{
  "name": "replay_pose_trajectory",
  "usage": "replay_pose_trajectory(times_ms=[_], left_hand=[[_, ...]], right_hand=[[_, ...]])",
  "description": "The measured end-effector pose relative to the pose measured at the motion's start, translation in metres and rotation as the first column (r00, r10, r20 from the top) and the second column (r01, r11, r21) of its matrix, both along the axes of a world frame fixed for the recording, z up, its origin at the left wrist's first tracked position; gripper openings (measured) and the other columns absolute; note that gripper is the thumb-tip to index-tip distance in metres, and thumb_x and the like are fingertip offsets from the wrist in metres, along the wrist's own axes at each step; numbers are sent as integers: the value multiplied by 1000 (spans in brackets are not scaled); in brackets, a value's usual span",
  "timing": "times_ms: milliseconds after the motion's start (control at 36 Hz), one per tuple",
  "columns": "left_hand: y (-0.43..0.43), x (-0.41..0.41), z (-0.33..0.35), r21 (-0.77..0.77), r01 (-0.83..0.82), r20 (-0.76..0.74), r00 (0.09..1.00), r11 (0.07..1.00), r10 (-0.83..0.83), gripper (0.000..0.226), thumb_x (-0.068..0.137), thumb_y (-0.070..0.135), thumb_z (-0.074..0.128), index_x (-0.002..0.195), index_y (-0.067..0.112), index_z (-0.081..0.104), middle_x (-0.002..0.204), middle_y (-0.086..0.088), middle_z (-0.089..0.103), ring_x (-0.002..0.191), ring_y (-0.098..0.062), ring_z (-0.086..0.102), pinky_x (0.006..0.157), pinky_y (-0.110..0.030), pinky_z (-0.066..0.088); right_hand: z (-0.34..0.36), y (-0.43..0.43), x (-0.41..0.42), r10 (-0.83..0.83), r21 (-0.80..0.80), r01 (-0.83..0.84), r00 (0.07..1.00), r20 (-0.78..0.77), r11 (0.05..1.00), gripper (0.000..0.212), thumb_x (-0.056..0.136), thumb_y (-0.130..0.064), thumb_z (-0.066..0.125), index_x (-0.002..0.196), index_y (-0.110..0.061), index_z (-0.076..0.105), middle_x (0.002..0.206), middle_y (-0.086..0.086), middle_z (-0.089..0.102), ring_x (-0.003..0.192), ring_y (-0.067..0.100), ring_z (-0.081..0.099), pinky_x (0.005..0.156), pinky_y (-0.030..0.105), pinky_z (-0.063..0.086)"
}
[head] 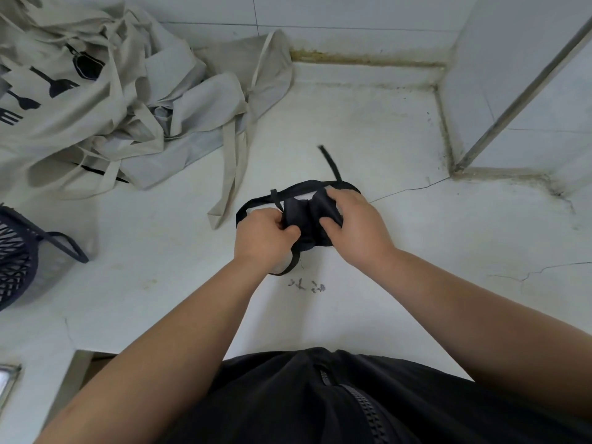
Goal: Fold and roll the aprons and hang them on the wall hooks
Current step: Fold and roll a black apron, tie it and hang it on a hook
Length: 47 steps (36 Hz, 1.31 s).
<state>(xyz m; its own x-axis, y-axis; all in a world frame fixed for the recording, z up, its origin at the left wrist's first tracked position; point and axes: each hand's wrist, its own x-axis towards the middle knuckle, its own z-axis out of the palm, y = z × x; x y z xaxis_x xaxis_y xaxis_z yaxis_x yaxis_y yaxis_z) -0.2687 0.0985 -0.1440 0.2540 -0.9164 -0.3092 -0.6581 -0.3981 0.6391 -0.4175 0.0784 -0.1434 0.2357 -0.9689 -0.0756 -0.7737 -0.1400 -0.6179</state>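
Observation:
A small rolled black apron (pixel 307 216) lies on the white counter (pixel 400 238) in the middle of the head view. My left hand (pixel 261 237) grips its left end, fingers curled round the cloth. My right hand (pixel 355 224) grips the right end, thumb pressed on the roll. Thin black straps (pixel 266 198) loop out to the left, and one strap end (pixel 330 163) points away toward the wall. A pile of beige aprons (pixel 105 100) with black utensil prints lies at the back left.
A dark mesh basket (pixel 19 254) stands at the left edge. White tiled walls (pixel 368 14) close the counter at the back and right, with a metal strip (pixel 525 88) on the right wall. Loose beige straps (pixel 230 174) trail toward the black apron.

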Motion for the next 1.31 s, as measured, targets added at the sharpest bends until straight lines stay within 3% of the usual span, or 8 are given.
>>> replay_pose_trajectory(times_ms=[167,361,417,556,722,889,1167,1306], left_hand=[[4,-7,-1,-110,-101,-161,984,989,82,17,82,24,67,80,7,65,71,-2,68,74,-21,66,64,-28,46],[12,-4,-5,-216,-217,-333,933,952,137,13,90,27,65,99,18,69,84,9,70,77,-9,68,79,-29,55],[13,-4,-5,-231,-211,-346,930,950,122,13,93,20,61,100,16,70,78,11,68,69,-3,66,75,-20,53],[11,-3,-8,-385,-89,-208,978,919,8,16,93,13,60,99,8,73,94,10,67,88,-5,58,78,-5,40],[13,-11,-18,-496,75,-63,991,865,-122,16,92,8,60,102,6,73,93,-4,61,89,21,46,75,1,34],[11,-7,-19,-532,145,79,989,835,-121,20,89,10,60,104,7,73,87,4,54,80,-12,54,70,-10,40],[9,-6,-8,-443,41,-92,992,895,-91,25,98,13,51,113,16,70,89,0,63,83,-6,50,74,-3,34],[9,-5,-3,-416,47,-151,981,908,-120,23,98,14,50,106,16,71,82,-4,65,80,-5,53,70,-11,38]], right_hand=[[10,-10,4,74,15,-74,996,-52,997,44,90,-22,61,132,-9,52,130,6,56,120,22,50,91,21,33],[8,-13,3,77,46,-76,997,-27,996,21,93,-17,52,84,0,59,85,15,64,69,25,49,62,31,34],[6,-13,3,72,51,-69,996,-51,996,16,93,-14,52,82,-5,58,84,10,62,75,24,49,61,29,30],[6,-8,6,22,47,-24,998,56,999,39,94,-9,51,133,-11,51,127,5,56,112,20,54,90,20,37],[1,-4,13,45,33,-53,981,187,998,30,96,-7,47,124,-6,59,119,7,64,111,20,57,90,16,36],[-1,-5,8,-80,90,51,933,352,995,35,97,-17,51,131,-12,45,95,4,69,93,13,59,81,20,40],[11,-8,12,-215,302,42,795,567,952,7,94,-17,58,94,-19,64,91,-3,73,95,20,67,88,43,54],[6,-5,11,-94,256,-77,800,592,964,18,93,-11,58,89,-25,69,89,-11,70,90,5,64,96,28,49]])
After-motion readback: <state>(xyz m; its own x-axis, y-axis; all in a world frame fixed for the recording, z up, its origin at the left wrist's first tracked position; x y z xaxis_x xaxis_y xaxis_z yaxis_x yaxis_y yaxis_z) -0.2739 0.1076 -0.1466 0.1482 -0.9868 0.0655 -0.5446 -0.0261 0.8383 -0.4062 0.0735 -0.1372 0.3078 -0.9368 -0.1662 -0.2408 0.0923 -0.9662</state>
